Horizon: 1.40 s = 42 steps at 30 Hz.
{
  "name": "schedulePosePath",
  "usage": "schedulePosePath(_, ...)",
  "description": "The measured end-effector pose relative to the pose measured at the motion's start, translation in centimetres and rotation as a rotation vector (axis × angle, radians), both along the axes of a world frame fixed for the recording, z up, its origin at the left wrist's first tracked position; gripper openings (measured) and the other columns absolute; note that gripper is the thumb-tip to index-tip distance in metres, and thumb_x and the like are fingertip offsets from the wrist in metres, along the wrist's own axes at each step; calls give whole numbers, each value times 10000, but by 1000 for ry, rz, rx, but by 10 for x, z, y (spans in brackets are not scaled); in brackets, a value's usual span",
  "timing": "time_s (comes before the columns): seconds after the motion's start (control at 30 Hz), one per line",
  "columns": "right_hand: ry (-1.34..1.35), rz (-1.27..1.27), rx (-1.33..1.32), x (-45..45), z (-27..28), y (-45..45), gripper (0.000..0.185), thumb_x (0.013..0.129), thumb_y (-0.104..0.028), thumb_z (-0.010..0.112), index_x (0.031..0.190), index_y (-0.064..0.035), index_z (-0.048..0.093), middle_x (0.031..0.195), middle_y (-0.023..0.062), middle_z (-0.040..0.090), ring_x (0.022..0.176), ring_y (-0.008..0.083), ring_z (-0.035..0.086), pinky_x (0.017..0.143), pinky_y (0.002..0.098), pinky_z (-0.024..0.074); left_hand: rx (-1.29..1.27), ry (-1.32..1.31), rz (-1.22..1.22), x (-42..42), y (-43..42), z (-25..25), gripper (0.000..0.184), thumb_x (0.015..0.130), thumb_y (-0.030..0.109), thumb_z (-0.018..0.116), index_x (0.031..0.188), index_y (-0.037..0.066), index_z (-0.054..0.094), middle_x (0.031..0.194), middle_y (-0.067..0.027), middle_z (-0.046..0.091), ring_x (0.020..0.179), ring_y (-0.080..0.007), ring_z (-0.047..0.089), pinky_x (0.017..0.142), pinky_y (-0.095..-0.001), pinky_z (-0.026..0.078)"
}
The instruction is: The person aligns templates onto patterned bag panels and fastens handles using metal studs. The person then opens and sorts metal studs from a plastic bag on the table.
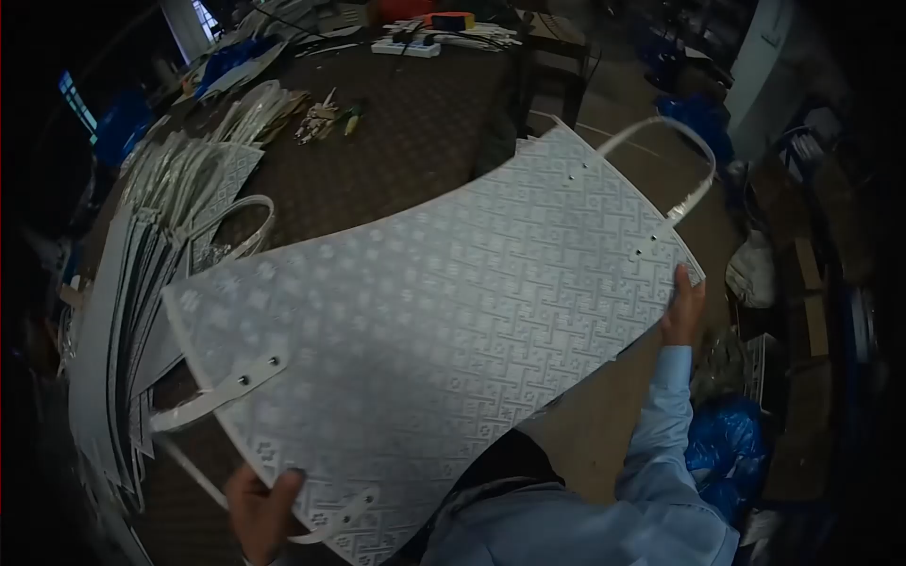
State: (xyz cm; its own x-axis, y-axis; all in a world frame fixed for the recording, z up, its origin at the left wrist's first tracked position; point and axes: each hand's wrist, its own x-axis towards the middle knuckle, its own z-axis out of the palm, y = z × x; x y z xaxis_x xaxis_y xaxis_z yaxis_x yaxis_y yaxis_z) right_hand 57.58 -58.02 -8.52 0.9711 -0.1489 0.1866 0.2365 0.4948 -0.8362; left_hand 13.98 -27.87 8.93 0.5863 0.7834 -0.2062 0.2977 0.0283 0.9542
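Note:
A large silver-white bag panel (406, 302) with an embossed geometric pattern is spread flat and tilted in front of me. A strap handle (694, 193) is riveted to its far right end, and another strap handle (222, 389) to its near left end. My left hand (264, 509) pinches the lower left edge, thumb on top, beside a riveted strap end. My right hand (684, 307) grips the right corner below the rivets; some of its fingers are hidden behind the panel.
A stack of similar bag panels with handles (132, 311) lies on the dark patterned table (406, 123) at left. Farther back are a small bundle of pieces (319, 118) and a white power strip (406, 47). Blue plastic bags (727, 453) and cardboard boxes (797, 396) stand at right.

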Motion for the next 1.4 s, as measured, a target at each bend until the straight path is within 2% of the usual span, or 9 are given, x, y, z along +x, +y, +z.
schedulePosePath(0.23, 129, -422, -486, -8, 80, -104, 282, 832, -109, 557, 1073, 32, 513, 987, 115, 583, 857, 187, 573, 735, 304, 464, -115, 13, -676, 118, 34, 8, 253, 866, 191, 536, 991, -26, 564, 781, -120, 631, 663, -149, 596, 575, -281, 464)
schedulePosePath(0.6, -134, -708, -1073, 239, 79, -110, 542, 770, -310, 637, 1120, 74, 484, 1124, 189, 525, 1058, 259, 496, 867, 332, 393, -403, -288, -301, 193, -106, -170, 296, 878, 200, 518, 1033, -53, 515, 913, -128, 599, 820, -143, 564, 697, -299, 453)
schedulePosePath(0.77, 95, 13, -1302, 216, 45, 18, 819, 735, -422, 648, 1283, 69, 288, 1234, 242, 432, 1126, 330, 442, 916, 382, 374, -775, -341, -274, 261, -162, -262, 397, 895, 264, 490, 1159, -28, 440, 1058, -128, 552, 919, -188, 556, 796, -308, 452)
schedulePosePath(0.83, -89, 126, -1603, 169, -29, 60, 648, 738, -423, 649, 1174, 25, 483, 1195, 232, 475, 1059, 291, 503, 878, 377, 399, -1205, 29, -397, 276, -173, -302, 454, 891, 322, 481, 1179, -25, 425, 1089, -147, 539, 990, -219, 535, 846, -344, 436)
schedulePosePath(0.9, -36, 595, -1406, 112, -104, 72, 530, 766, -355, 640, 1144, -4, 521, 1160, 202, 508, 1045, 290, 512, 860, 361, 413, -1204, 25, -447, 266, -162, -293, 459, 892, 327, 475, 1183, -25, 423, 1091, -149, 540, 998, -221, 533, 852, -342, 433)
schedulePosePath(1.0, -98, 449, -1486, 12, -140, 88, 467, 787, -285, 627, 1131, 11, 520, 1143, 203, 518, 1040, 291, 514, 863, 360, 411, -1143, 76, -635, 226, -116, -255, 473, 896, 342, 458, 1194, -24, 420, 1097, -156, 543, 1023, -227, 527, 870, -338, 426)
schedulePosePath(1.17, -352, 65, -1363, -96, -129, 81, 365, 827, -207, 574, 1101, 30, 526, 1116, 195, 538, 1005, 273, 537, 856, 346, 416, -1133, 65, -809, 150, -51, -168, 505, 891, 349, 468, 1227, -22, 408, 1107, -161, 548, 1006, -226, 545, 871, -325, 429)
schedulePosePath(1.27, 135, 382, -1051, -136, -102, 92, 320, 826, -196, 575, 1048, 34, 558, 1010, 193, 590, 971, 275, 553, 843, 335, 421, -909, -72, -726, 102, -8, -118, 482, 900, 307, 462, 1250, -18, 396, 1124, -167, 543, 992, -221, 557, 871, -316, 434)
schedulePosePath(1.4, -8, 573, -884, -85, -59, 121, 235, 852, -154, 547, 994, 28, 589, 876, 102, 632, 788, 139, 588, 702, 250, 465, -617, -282, -403, 65, 24, -40, 393, 914, 204, 436, 1243, -10, 412, 1125, -149, 551, 998, -211, 555, 866, -302, 435)
